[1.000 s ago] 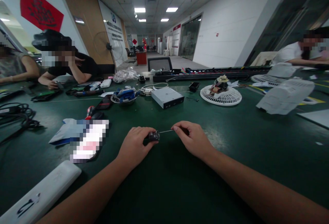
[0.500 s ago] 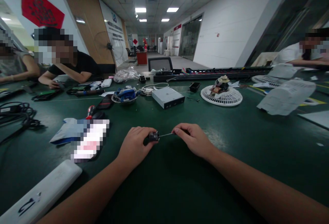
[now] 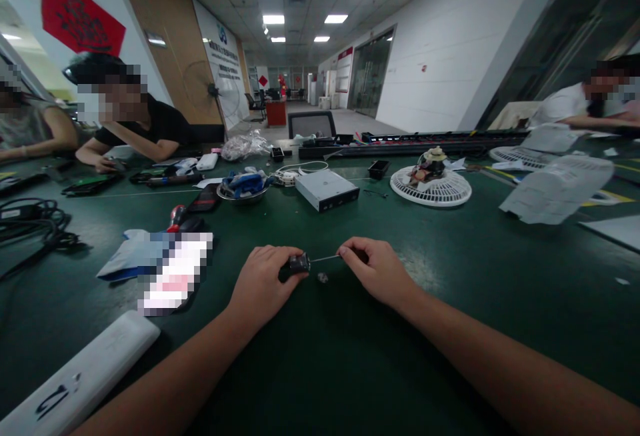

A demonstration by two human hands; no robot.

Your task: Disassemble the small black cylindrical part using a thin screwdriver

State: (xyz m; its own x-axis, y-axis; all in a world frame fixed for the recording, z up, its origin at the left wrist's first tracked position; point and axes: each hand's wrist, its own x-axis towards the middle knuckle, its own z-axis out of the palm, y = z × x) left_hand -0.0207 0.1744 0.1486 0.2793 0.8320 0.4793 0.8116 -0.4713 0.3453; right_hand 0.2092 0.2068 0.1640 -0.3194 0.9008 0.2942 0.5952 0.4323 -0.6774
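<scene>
Near the middle of the worktop's (image 3: 490, 256) front edge, the left hand (image 3: 267, 283) has its grip wrapped around a small dark cylinder (image 3: 300, 263). The right hand (image 3: 375, 271) has its grip pinched on a thin rod (image 3: 325, 259) reaching the cylinder's end. A grey lump (image 3: 323, 277) shows just below the rod.

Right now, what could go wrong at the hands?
The thin rod in the right hand points at the end of the small dark part; if it slips, it might jab the left hand gripping that part.
The part seems braced only by that hand, so a hard push could twist it loose.
A small grey bit shows just below the rod; against the dark green table it could easily get lost.
</scene>
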